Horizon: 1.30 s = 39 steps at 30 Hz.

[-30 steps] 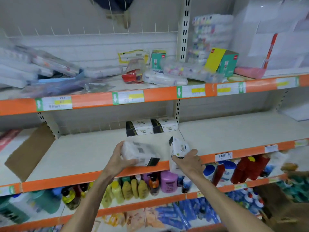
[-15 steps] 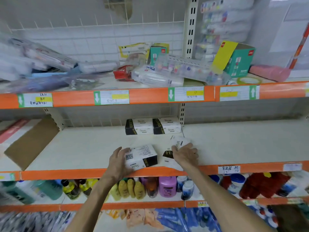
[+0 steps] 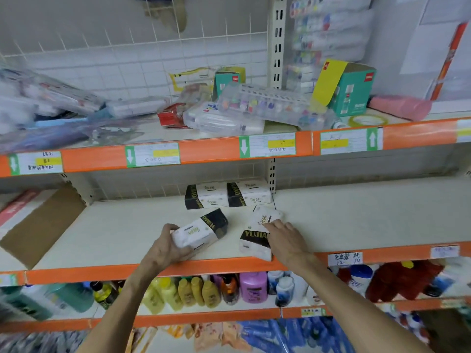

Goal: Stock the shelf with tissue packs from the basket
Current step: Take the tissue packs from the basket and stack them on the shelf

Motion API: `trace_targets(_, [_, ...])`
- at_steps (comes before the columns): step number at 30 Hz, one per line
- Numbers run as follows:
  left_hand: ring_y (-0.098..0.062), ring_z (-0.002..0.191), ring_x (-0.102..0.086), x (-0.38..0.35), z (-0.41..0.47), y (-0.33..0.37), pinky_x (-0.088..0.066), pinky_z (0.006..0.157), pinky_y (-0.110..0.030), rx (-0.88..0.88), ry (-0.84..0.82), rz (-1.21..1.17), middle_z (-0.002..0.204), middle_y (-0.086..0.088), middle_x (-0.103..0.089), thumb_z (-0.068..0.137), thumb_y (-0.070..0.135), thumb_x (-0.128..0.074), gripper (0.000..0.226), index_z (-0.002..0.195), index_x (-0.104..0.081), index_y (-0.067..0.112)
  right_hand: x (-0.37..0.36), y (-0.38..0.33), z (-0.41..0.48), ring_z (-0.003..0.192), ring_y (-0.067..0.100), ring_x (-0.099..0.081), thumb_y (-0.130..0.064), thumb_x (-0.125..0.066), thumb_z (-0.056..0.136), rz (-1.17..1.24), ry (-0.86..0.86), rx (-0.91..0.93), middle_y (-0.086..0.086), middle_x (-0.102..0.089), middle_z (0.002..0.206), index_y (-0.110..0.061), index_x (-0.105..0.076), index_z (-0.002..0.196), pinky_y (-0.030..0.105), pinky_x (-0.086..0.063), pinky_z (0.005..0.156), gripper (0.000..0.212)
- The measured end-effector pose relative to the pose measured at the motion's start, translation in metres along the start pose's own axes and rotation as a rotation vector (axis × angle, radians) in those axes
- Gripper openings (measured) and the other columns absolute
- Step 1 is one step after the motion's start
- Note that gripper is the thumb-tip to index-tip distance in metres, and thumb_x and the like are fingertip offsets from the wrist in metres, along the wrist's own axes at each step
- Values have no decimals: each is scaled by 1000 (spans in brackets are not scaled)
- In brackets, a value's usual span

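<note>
Watching through the head camera, I see both hands up at the middle shelf (image 3: pixel 114 238), a cream board with an orange front edge (image 3: pixel 204 270). The left hand (image 3: pixel 165 247) has a closed grip on the left tissue pack (image 3: pixel 201 231): the thumb is curled over its near end and the fingers wrap the underside. That pack is white with a black band. It lies tilted on the shelf near the front edge, its black end pointing away and to the right. The right hand (image 3: pixel 285 240) has no closed grip. Its fingers lie fairly straight and spread over the right tissue pack (image 3: pixel 257 238), resting on its top and right side; I cannot see the thumb. This pack sits on the shelf lengthwise, with its near end at the orange edge and its black band facing me. The two packs are close together but apart. Behind them, at the back of the shelf, two more tissue packs (image 3: pixel 206 197) stand side by side and touching, just left of the slotted upright (image 3: pixel 272 179). A brown cardboard sheet (image 3: pixel 43 225) lies at the shelf's left end. On the shelf above sit a green box (image 3: pixel 353 93) with a yellow flap, a clear plastic case (image 3: pixel 267 105) and a roll of tape (image 3: pixel 367 121). On the shelf below stand yellow bottles (image 3: pixel 193 293) and a purple bottle (image 3: pixel 253 286).
</note>
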<state>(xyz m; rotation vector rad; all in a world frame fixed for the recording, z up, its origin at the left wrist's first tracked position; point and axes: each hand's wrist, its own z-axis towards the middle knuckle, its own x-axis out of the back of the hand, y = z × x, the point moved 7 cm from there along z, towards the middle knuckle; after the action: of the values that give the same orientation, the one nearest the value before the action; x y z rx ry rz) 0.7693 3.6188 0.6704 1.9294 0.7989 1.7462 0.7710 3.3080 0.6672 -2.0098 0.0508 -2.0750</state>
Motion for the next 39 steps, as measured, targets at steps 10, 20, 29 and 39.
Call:
trace_targets(10, [-29,83,-68,-10,8,-26,-57,84,-42,290,107,-540,93,-10,-65,63,45,-77,60,98,-59,-1,-1,-9,1,118,24,-46,-33,-43,99,-5,-84,-1,4,-43,133,-17,-44,136,38,-38,102,41])
trace_targets(20, [-11,34,-34,-52,-14,12,-28,38,-20,313,-174,-150,47,1,-56,94,51,-44,61,79,-76,1,-5,-27,6,123,26,-46,-57,-48,93,-40,-49,-80,10,-41,140,-8,-42,138,38,-38,103,68])
trace_targets(29, [-26,134,-30,-23,0,28,-43,99,-42,-190,163,386,139,0,-39,73,27,-76,62,129,-49,25,2,1,-1,126,23,-36,-39,-60,90,-90,-167,188,3,-40,139,-29,-26,149,40,-35,104,68])
trace_targets(39, [-22,122,-42,-45,9,47,-39,100,-40,-139,223,482,130,1,-45,83,55,-59,57,132,-44,30,-6,-31,14,124,22,-39,-39,-51,97,26,99,38,0,-46,135,-20,-44,138,38,-34,104,46])
